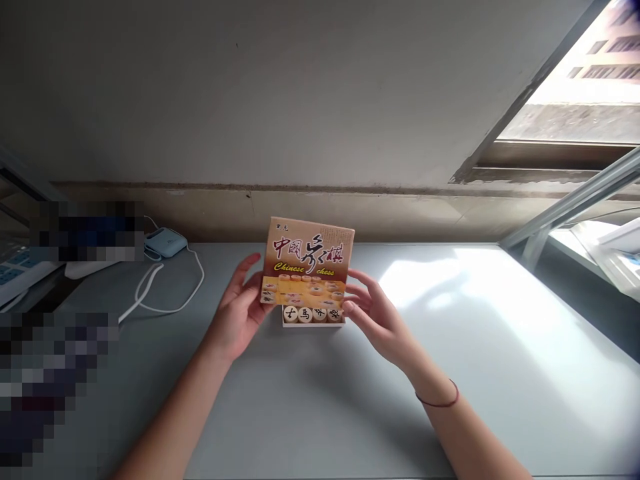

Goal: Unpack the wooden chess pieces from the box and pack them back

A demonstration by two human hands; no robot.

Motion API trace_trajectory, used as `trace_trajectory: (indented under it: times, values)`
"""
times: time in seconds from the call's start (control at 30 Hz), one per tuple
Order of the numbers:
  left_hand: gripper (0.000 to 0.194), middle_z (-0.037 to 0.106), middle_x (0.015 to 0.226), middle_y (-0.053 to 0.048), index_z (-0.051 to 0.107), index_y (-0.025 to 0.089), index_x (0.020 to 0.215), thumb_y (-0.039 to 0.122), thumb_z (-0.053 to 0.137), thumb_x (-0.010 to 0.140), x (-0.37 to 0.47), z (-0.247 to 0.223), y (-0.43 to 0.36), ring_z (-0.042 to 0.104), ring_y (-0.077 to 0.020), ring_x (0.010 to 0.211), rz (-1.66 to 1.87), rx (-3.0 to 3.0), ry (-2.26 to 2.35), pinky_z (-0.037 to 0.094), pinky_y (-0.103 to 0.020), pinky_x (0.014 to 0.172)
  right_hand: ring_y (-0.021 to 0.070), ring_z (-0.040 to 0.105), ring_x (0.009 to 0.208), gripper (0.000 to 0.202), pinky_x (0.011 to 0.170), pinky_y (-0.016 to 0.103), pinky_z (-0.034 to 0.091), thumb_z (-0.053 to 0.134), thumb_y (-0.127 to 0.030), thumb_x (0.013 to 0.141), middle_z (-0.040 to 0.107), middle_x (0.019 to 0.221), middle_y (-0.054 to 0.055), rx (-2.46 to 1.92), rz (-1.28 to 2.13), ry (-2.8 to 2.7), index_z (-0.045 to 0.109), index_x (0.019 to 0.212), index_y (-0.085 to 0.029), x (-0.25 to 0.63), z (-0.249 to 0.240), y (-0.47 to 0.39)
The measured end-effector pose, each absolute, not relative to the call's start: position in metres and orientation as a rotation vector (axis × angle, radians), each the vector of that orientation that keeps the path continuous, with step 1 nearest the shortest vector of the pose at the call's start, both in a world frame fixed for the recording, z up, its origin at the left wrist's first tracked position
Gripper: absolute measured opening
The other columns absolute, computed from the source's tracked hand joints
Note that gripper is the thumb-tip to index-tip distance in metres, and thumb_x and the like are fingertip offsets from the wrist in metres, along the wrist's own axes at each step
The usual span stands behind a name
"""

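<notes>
Grey and smooth, the counter (310,407) stands against a pale wall (300,100), with sunlight across its right side. On it, a white shallow box tray (314,325) holds round wooden chess pieces (305,315) with black characters. Above, partly covering them, a tilted brown-and-yellow cardboard lid (307,263) is clamped between the left hand (240,313) and right hand (377,317).

A plain grey wall (300,100) rises behind the grey tabletop (280,407); at upper right, a window (580,100) shows a building outside, and bright daylight streaks the tabletop's right side.
</notes>
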State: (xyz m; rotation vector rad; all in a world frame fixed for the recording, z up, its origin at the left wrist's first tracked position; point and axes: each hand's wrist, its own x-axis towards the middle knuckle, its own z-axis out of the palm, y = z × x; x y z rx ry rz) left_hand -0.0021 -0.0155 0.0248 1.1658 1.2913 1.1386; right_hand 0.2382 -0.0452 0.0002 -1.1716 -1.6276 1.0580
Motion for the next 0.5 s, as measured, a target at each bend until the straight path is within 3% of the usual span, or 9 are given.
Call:
trace_trajectory:
  times: [0.1, 0.2, 0.33, 0.5]
  values:
    - [0.047, 0.067, 0.108, -0.002, 0.043, 0.028, 0.131, 0.030, 0.044, 0.084, 0.009, 0.023, -0.019, 0.066, -0.0168, 0.094, 1.011, 1.022, 1.237, 0.058, -0.031, 0.077, 0.0182, 0.065, 0.078, 0.054, 0.066, 0.036, 0.056, 0.047, -0.050, 0.092, 0.068, 0.095, 0.008, -1.187, 1.158, -1.460, 0.030, 0.138, -0.027, 0.234, 0.001, -0.045]
    - [0.043, 0.068, 0.099, -0.004, 0.050, 0.022, 0.127, 0.038, 0.041, 0.088, 0.013, 0.019, -0.020, 0.066, -0.0167, 0.082, 0.949, 1.071, 1.312, 0.056, -0.030, 0.072, 0.0138, 0.055, 0.055, 0.056, 0.052, 0.029, 0.049, 0.048, -0.052, 0.090, 0.062, 0.066, 0.000, -1.317, 1.170, -1.346, 0.038, 0.136, -0.021, 0.232, 0.002, -0.045]
    - [0.044, 0.069, 0.097, -0.005, 0.056, 0.021, 0.121, 0.047, 0.039, 0.090, 0.011, 0.011, -0.020, 0.065, -0.0189, 0.084, 0.808, 1.434, 1.524, 0.051, -0.028, 0.071, 0.0115, 0.051, 0.052, 0.051, 0.047, 0.026, 0.042, 0.046, -0.055, 0.090, 0.063, 0.071, 0.003, -1.397, 1.207, -1.365, 0.055, 0.125, -0.020, 0.230, -0.004, -0.044]
    - [0.035, 0.067, 0.079, -0.002, 0.056, 0.021, 0.115, 0.038, 0.037, 0.090, 0.013, 0.009, -0.023, 0.064, -0.0190, 0.075, 0.556, 1.788, 1.730, 0.045, -0.027, 0.065, 0.0139, 0.055, 0.059, 0.042, 0.054, 0.027, 0.045, 0.042, -0.050, 0.092, 0.063, 0.072, 0.002, -1.521, 1.110, -1.593, 0.056, 0.123, -0.024, 0.234, -0.007, -0.044]
